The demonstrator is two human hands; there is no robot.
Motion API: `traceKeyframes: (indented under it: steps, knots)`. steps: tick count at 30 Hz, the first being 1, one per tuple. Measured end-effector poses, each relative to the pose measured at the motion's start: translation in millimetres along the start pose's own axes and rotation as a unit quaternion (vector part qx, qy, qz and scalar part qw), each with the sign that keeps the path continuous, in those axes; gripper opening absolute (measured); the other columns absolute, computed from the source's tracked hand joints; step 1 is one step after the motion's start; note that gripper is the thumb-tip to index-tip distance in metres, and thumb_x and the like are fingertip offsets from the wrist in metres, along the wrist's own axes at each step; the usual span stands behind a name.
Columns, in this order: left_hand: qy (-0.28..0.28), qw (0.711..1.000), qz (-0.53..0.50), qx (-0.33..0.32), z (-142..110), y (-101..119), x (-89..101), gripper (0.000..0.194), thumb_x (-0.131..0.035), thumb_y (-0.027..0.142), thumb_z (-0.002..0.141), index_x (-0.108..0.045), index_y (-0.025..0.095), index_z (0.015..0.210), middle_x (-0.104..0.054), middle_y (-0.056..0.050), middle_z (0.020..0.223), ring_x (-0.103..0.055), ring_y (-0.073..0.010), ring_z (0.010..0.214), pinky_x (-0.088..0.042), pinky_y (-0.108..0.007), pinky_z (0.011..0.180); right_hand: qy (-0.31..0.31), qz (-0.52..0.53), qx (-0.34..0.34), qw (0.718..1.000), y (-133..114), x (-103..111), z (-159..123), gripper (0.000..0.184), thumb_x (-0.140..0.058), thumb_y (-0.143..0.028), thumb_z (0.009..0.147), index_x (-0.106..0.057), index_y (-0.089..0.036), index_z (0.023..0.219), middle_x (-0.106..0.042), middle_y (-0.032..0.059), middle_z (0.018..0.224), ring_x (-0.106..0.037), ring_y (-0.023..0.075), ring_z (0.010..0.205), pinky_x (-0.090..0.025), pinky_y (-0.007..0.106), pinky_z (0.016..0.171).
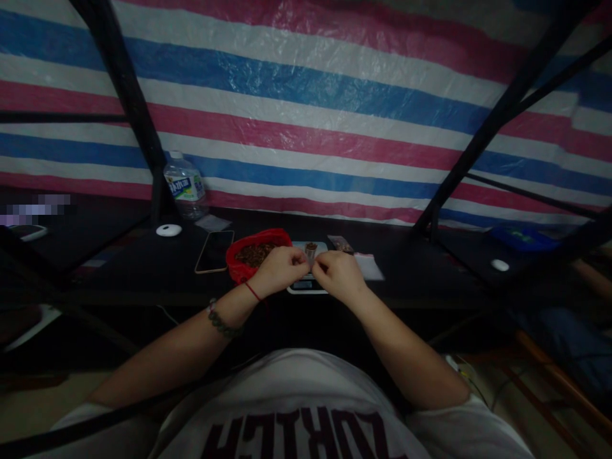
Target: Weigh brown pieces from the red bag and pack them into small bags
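Over a small kitchen scale [306,287], both hands meet with fingers pinched together. Between them is a small clear plastic bag [310,255], with small brown pieces [311,245] showing at its far end. My left hand [282,268] seems to grip the bag's left side, and my right hand [340,274] its right side; the fingertips are partly hidden. Left of the scale, a red plastic bag [233,255] lies open, full of brown pieces [255,254]. To the right are a filled small bag [340,243] and flat clear bags [369,267].
A phone [215,252], a white round-edged case [169,230] and a water bottle [184,185] are on the dark table to the left. Dark metal posts [127,89] rise at both sides before a striped plastic sheet [306,127]. Another person's arm [590,275] shows at far right.
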State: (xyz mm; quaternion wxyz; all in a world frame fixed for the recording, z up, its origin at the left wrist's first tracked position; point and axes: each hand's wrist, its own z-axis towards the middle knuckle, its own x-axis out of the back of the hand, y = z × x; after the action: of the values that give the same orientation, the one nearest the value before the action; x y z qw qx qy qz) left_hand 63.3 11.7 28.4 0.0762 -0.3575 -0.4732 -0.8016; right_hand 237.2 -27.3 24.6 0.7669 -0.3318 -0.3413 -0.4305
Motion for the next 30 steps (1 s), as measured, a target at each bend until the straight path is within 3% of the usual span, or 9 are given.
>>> traceKeyframes:
  steps: [3,6,11,15,18,20,23,25,30]
  knots:
    - [0.002,1.000,-0.001,0.029,1,0,-1.0,0.019,-0.054,0.023,0.069,-0.056,0.017,0.051,-0.052,0.004,0.046,-0.049,-0.0105,0.047,-0.032,-0.021,0.047,0.040,0.004,-0.037,0.998,6,0,3,0.019,-0.053,-0.020,0.080,-0.061,-0.019,0.063,-0.062,0.0045,0.065,-0.056,0.0165,0.064,-0.041,0.027,0.063]
    - [-0.009,0.997,-0.031,0.070,3,-2,0.1,0.018,-0.052,0.025,0.069,-0.056,0.017,0.053,-0.053,0.003,0.045,-0.049,-0.0110,0.045,-0.031,-0.022,0.044,0.059,0.059,-0.012,0.996,8,-1,3,0.015,-0.051,-0.013,0.078,-0.064,-0.018,0.083,-0.066,0.0058,0.083,-0.060,0.0180,0.077,-0.046,0.028,0.071]
    - [-0.030,0.995,-0.040,0.087,4,-3,2.6,0.023,-0.054,0.029,0.071,-0.056,0.017,0.052,-0.054,0.003,0.045,-0.050,-0.0111,0.045,-0.034,-0.021,0.045,-0.021,0.067,0.067,0.995,2,-8,-2,0.026,-0.047,-0.007,0.081,-0.066,-0.019,0.096,-0.064,0.0099,0.111,-0.060,0.0202,0.101,-0.049,0.033,0.085]
    - [-0.064,0.994,-0.051,0.067,2,-3,-0.8,0.025,-0.054,0.031,0.074,-0.055,0.017,0.053,-0.054,0.003,0.045,-0.052,-0.0120,0.045,-0.036,-0.021,0.046,-0.051,0.079,0.055,0.994,3,-11,0,0.021,-0.052,-0.012,0.084,-0.070,-0.018,0.093,-0.068,0.0105,0.103,-0.063,0.0214,0.097,-0.049,0.036,0.086]
    - [-0.014,0.999,-0.035,0.018,-1,-1,-2.3,0.026,-0.055,0.035,0.077,-0.059,0.017,0.060,-0.060,0.000,0.055,-0.056,-0.0143,0.053,-0.042,-0.024,0.052,-0.046,0.139,0.045,0.988,6,-11,3,0.027,-0.050,-0.005,0.081,-0.072,-0.020,0.088,-0.070,0.0078,0.096,-0.064,0.0197,0.094,-0.049,0.035,0.085]
    - [0.054,0.995,0.018,-0.078,-3,1,0.2,0.023,-0.061,0.038,0.075,-0.065,0.016,0.077,-0.068,-0.006,0.079,-0.062,-0.0191,0.075,-0.048,-0.029,0.069,-0.044,0.192,0.024,0.980,7,-10,4,0.030,-0.051,-0.002,0.077,-0.072,-0.021,0.089,-0.071,0.0062,0.095,-0.065,0.0191,0.092,-0.049,0.035,0.084]
    - [0.053,0.967,0.124,-0.214,-4,0,7.0,0.060,-0.075,0.043,0.065,-0.059,0.016,0.116,-0.061,-0.014,0.120,-0.054,-0.0288,0.113,-0.039,-0.042,0.099,-0.070,0.281,-0.023,0.957,7,-12,4,0.039,-0.049,-0.001,0.073,-0.071,-0.021,0.098,-0.071,0.0033,0.088,-0.065,0.0164,0.077,-0.051,0.032,0.076]
    - [0.008,0.959,0.172,-0.224,-3,-3,10.4,0.077,-0.076,0.047,0.063,-0.050,0.018,0.130,-0.059,-0.014,0.125,-0.052,-0.0305,0.116,-0.033,-0.045,0.104,-0.091,0.327,-0.041,0.940,8,-15,3,0.040,-0.044,-0.001,0.074,-0.070,-0.020,0.098,-0.071,0.0021,0.084,-0.064,0.0141,0.069,-0.051,0.029,0.070]
    - [-0.023,0.963,0.192,-0.187,-2,-6,11.4,0.065,-0.066,0.044,0.074,-0.050,0.019,0.133,-0.063,-0.014,0.118,-0.057,-0.0295,0.111,-0.038,-0.041,0.099,-0.091,0.347,-0.064,0.931,12,-22,4,0.029,-0.060,-0.010,0.071,-0.071,-0.018,0.096,-0.071,0.0020,0.082,-0.063,0.0157,0.072,-0.049,0.027,0.068]
